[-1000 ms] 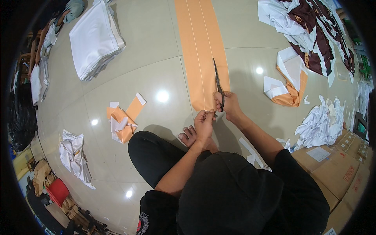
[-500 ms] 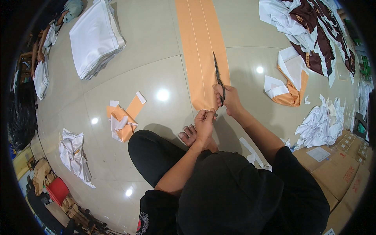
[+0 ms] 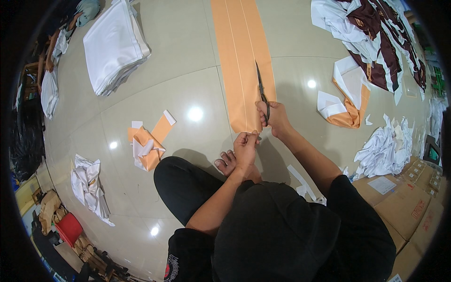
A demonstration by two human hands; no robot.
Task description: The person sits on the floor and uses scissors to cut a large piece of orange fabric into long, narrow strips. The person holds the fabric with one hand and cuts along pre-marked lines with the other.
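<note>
A long orange fabric strip [image 3: 233, 70] with two pale lines along it lies on the tiled floor in front of me, running out past the top of the view. My right hand [image 3: 274, 116] grips dark scissors [image 3: 262, 89] whose long blades point away from me over the strip's right part, along the right-hand line. The blades look nearly closed. At the strip's near end my left hand [image 3: 246, 144] pinches the edge of the fabric, just below and left of the scissors' handles. My left fingers hide the corner they hold.
A stack of white cloth [image 3: 115, 49] lies at far left. A folded orange-and-white bundle [image 3: 350, 96] is to the right, by crumpled white scraps [image 3: 387, 145] and cardboard boxes [image 3: 399, 202]. Another orange bundle [image 3: 149, 150] sits near my left knee. A co-worker's hand [image 3: 49, 65] shows at far left.
Both of my hands, the scissors and the strip stay almost in place. The co-worker's arm at far left has shifted slightly.
</note>
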